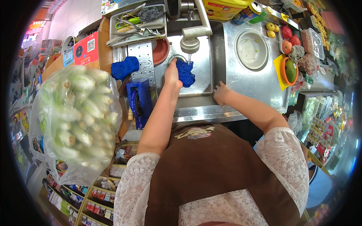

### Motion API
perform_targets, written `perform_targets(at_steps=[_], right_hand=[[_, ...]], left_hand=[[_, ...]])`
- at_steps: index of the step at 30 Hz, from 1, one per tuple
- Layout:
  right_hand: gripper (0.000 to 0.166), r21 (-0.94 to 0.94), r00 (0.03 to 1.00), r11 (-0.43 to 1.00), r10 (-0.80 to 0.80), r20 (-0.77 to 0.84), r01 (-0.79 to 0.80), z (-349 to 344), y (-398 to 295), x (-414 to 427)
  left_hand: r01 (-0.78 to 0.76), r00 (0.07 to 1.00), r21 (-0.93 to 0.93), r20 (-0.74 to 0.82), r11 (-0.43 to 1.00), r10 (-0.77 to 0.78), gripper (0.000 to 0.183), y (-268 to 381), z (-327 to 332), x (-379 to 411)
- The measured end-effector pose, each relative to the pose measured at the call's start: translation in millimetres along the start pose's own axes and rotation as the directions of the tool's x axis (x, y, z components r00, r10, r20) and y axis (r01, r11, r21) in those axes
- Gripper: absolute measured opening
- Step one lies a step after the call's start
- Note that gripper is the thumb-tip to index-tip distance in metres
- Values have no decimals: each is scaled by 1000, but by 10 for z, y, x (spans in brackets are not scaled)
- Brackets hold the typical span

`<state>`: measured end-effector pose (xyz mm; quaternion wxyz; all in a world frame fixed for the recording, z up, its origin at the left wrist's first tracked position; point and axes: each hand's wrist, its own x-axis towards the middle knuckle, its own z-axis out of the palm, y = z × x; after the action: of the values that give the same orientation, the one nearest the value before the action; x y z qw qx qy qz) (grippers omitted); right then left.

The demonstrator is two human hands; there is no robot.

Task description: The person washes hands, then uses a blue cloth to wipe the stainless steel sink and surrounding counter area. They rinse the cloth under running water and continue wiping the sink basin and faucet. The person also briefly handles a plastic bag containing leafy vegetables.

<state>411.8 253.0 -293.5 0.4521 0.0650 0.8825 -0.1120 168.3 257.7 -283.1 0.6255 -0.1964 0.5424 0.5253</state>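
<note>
My left hand (171, 75) holds a bunched blue cloth (185, 75) inside the stainless steel sink (203, 63). Water streams from the faucet (191, 41) onto the cloth. Some of my left fingers are hidden behind it. At the right front rim of the basin is my right hand (221, 93), fingers apart and holding nothing. A second blue cloth (125, 67) lies crumpled left of the sink, by a perforated metal tray (141, 60). Under that tray's edge, a reddish-brown bowl (161, 51) sits partly covered in the basin.
A white bowl (251, 50) stands on the right drainboard. Behind the sink, a white basket (113, 22) holds scissors and a scrubber. A bag of leafy vegetables (76, 118) bulks at left, near a blue tape dispenser (138, 99). Fruit and a yellow container (223, 10) line the back and right.
</note>
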Motion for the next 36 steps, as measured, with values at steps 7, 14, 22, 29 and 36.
perform_targets(at_steps=[7, 14, 22, 29, 36], right_hand=[[16, 164, 999, 986, -20, 49, 12, -276, 124, -366], [14, 270, 744, 933, 355, -566, -239, -66, 1042, -1126], [43, 799, 248, 456, 889, -385, -392, 361, 1696, -923], [29, 832, -234, 529, 798, -555, -168, 31, 1732, -872], [52, 944, 35, 196, 980, -194, -267, 286, 1751, -806]], left_hand=[[-6, 999, 21, -42, 1000, 7, 33, 26, -84, -103], [2, 1000, -6, 3, 1000, -2, 38, -12, -65, -158], [-16, 1000, 84, -20, 996, 17, 37, 23, 66, -251], [-58, 998, -4, -20, 998, 58, 31, -47, 19, -162], [-26, 1000, 5, 1, 1000, 26, 30, -48, 99, -253]])
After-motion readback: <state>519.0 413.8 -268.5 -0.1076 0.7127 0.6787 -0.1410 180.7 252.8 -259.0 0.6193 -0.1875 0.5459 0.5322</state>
